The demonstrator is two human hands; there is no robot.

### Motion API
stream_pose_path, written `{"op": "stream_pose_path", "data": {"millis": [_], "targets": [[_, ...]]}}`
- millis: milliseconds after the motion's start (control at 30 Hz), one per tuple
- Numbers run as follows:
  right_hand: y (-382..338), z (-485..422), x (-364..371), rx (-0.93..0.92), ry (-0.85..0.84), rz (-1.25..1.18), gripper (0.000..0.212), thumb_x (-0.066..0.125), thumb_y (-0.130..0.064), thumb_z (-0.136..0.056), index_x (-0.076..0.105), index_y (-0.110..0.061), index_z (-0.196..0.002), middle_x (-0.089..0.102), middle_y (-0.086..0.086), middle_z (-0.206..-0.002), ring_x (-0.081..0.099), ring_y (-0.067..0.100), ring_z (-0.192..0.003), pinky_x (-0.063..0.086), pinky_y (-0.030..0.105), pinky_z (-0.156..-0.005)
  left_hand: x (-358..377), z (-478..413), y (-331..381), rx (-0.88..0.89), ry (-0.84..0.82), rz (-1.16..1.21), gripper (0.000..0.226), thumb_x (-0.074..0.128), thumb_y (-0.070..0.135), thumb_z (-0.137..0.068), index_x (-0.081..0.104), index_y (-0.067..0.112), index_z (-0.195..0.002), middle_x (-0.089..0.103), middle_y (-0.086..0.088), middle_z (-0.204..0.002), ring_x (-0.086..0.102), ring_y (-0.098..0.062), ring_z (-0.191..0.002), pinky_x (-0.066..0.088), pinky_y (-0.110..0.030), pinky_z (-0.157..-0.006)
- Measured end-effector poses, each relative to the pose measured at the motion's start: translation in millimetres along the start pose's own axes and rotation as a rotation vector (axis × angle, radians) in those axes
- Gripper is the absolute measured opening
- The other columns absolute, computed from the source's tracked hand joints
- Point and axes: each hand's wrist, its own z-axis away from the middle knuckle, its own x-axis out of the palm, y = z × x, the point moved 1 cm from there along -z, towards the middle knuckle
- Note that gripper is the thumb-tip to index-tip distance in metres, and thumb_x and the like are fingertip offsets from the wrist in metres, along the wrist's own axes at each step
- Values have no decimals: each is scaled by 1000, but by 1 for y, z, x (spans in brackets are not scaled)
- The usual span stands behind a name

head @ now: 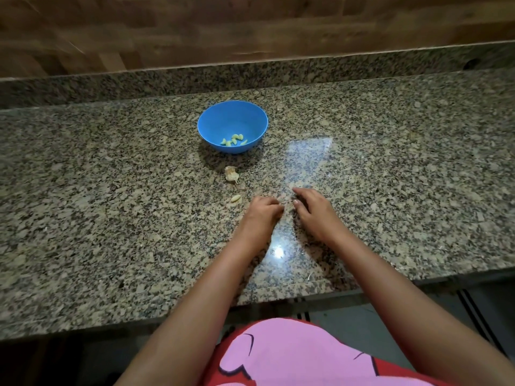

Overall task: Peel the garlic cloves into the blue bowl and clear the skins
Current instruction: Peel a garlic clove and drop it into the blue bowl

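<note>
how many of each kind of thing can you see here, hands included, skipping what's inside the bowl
round blue plastic bowl: 1
skin-covered garlic clump: 1
loose pale garlic clove: 1
bare hands: 2, left hand and right hand
total: 5

garlic chunk [230, 174] and loose clove [235, 198] sit between left hand [262, 213] and blue bowl [217, 121]; counter [390, 162] to their right lies open

One wide-angle camera, worn on the head, looks forward and steeply down from the near edge of the counter [111, 190] toward the far wooden wall [195, 29]. The left hand [262, 211] and right hand [313, 208] sit centre-frame, close.
</note>
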Motion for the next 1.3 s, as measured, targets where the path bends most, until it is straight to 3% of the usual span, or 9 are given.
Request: {"op": "stream_pose_path", "data": {"millis": [200, 300, 400, 500, 733, 933, 1100, 1200, 1300], "targets": [[3, 6, 0, -2, 45, -19, 47, 41, -29, -97, 35, -15, -141, 38, 4, -144, 32, 16, -134, 27, 35, -112, -3, -4, 4, -105, 11, -17, 16, 57, 13, -90, 69, 8, -100, 62, -4, -102, 52, -15, -97, 47, -24, -89], [13, 13, 0, 0, 2, 215, 72, 30, -57, -92, 9, -19, -148, 6, -1, -155, 6, 16, -143, 7, 34, -115, -9, -17, 5, -257, 54, 101, 14, 62, 7, -87, 70, 8, -98, 67, -4, -98, 58, -9, -81, 47, -7, -72], [31, 17, 1, 122, -101, 489, 100, 7, -82, -74, -27, -16, -140, -34, 5, -146, -28, 20, -136, -16, 38, -108, -11, -27, 4, -397, 81, 299, 15, 66, 9, -84, 71, 11, -98, 71, -2, -95, 62, -6, -75, 50, -14, -75], [39, 8, 3, 205, -120, 502, 110, -3, -89, -66, -33, -10, -135, -41, 11, -142, -34, 25, -134, -19, 40, -108, -9, -37, 5, -473, 133, 424, 15, 67, 9, -84, 72, 11, -97, 71, -2, -94, 64, -7, -77, 50, -12, -68], [32, -64, 3, 81, -130, 541, 95, -2, -77, -80, -21, -8, -142, -25, 14, -150, -19, 27, -140, -13, 39, -109, -14, -49, 4, -594, 200, 544, 14, 65, 7, -85, 71, 15, -94, 69, 4, -88, 61, -1, -71, 44, -4, -51], [2, -53, 29, -329, -264, 475, 63, 7, -55, -95, 3, -22, -149, -4, 3, -157, -6, 17, -144, -7, 31, -111, -20, -20, -10, -695, 318, 671, 10, 67, 5, -82, 72, 10, -90, 69, 2, -79, 64, -7, -70, 49, -11, -57], [-9, -2, 29, -392, -280, 319, 51, 26, -41, -100, 25, -21, -147, 19, 0, -155, 11, 17, -144, 14, 35, -117, -18, -1, -7, -738, 380, 821, 14, 65, 0, -83, 69, 13, -84, 70, -5, -89, 65, -9, -76, 50, -11, -62], [-9, 24, 20, -349, -201, 176, 42, 41, -23, -98, 44, -11, -138, 43, 8, -141, 34, 22, -132, 31, 33, -107, -17, 9, -4, -728, 414, 828, 15, 67, 3, -83, 69, 17, -81, 70, 0, -87, 63, -6, -74, 49, -9, -60], [-11, 36, 14, -449, -133, 248, 29, 53, -7, -88, 62, -1, -114, 60, 12, -113, 48, 27, -107, 44, 37, -88, -15, 21, -3, -755, 437, 868, 13, 67, 3, -83, 69, 15, -83, 70, -2, -85, 62, -10, -72, 49, -14, -58]]}}
